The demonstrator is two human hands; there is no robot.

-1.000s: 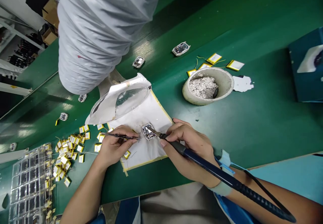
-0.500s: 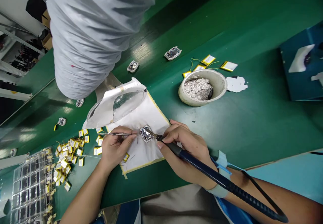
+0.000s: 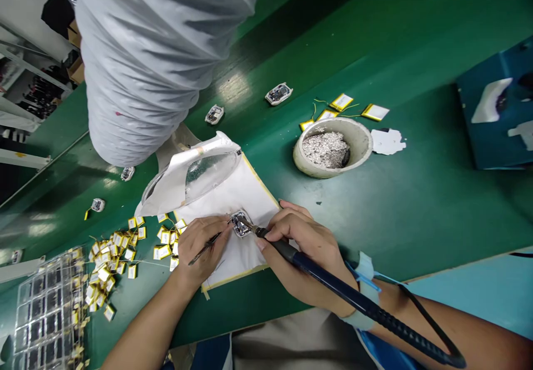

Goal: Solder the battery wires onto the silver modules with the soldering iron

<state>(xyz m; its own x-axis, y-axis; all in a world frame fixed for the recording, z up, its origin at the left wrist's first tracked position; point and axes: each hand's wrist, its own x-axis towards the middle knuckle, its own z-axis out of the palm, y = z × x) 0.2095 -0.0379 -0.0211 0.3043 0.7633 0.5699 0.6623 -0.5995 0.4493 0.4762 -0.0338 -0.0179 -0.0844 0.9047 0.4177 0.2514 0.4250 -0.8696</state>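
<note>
On a white sheet (image 3: 254,184) edged with yellow tape lies a small white-cased device (image 3: 240,223), its circuit board facing up. My right hand (image 3: 306,250) grips a soldering iron (image 3: 320,266) by its dark handle, and the metal tip reaches onto the board. Pinched in my left hand (image 3: 208,231) is a thin pair of tweezers (image 3: 204,249), slanting across the fingers. Those fingertips are at the left edge of the device. Whether the tweezers hold a wire there is too small to tell.
A bowl (image 3: 364,145) of silvery solder bits stands beyond my right hand. Several yellow-edged batteries (image 3: 104,273) are heaped at left beside a clear compartment tray (image 3: 45,309). A grey duct (image 3: 158,59) with a clear hood (image 3: 166,184) hangs over the sheet. More devices (image 3: 278,93) lie farther back.
My left hand has moved right to the device, and its tweezers have swung from level to slanted. The devices at the back have shifted slightly left. The iron stays on the board.
</note>
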